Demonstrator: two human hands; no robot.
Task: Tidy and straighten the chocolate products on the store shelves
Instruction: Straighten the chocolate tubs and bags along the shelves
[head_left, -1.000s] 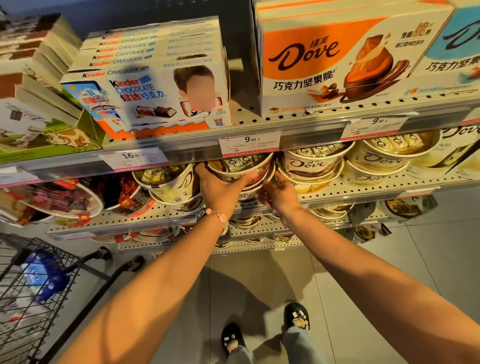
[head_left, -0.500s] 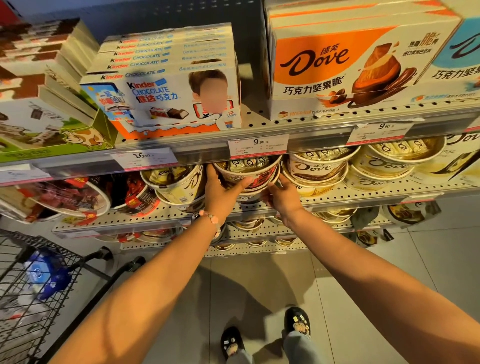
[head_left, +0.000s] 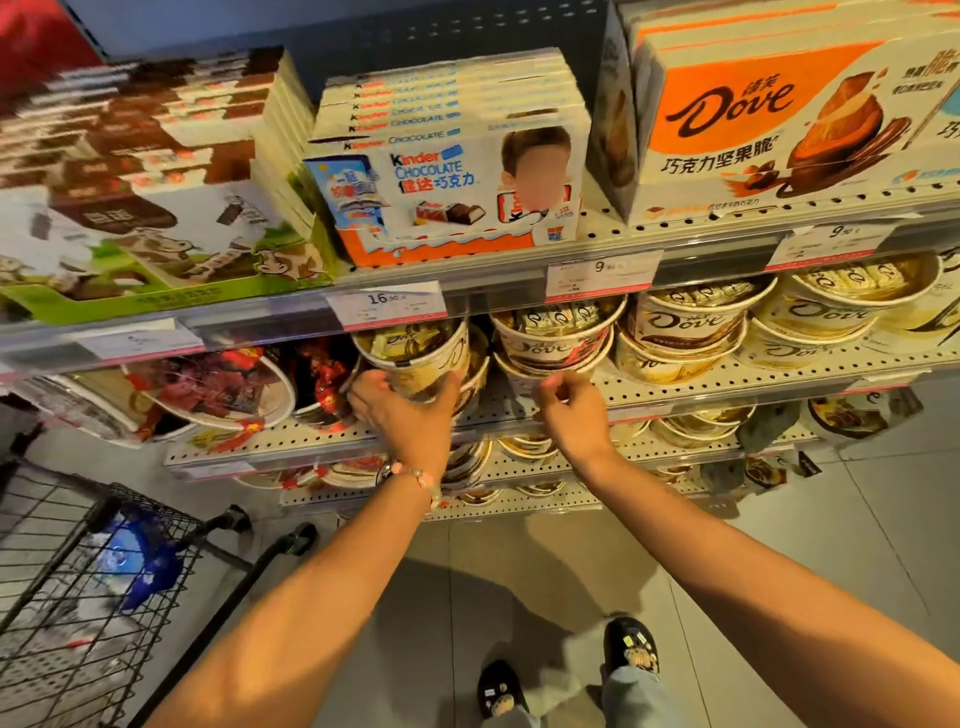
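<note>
Store aisle, perforated middle shelf (head_left: 727, 371). Left hand (head_left: 402, 410) cups gold Dove tub (head_left: 415, 358) on this shelf, left of tub stack (head_left: 558, 343). Right hand (head_left: 569, 408) loosely curled below stack, contact unclear. Tub likely light, thin-walled, slick film top; best held low at sides

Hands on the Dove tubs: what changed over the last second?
The left hand left the middle tub stack and now grips the tub to its left. The right hand let go of the stack and hangs just below it, fingers loosely curled. The tubs further right stayed put.
</note>
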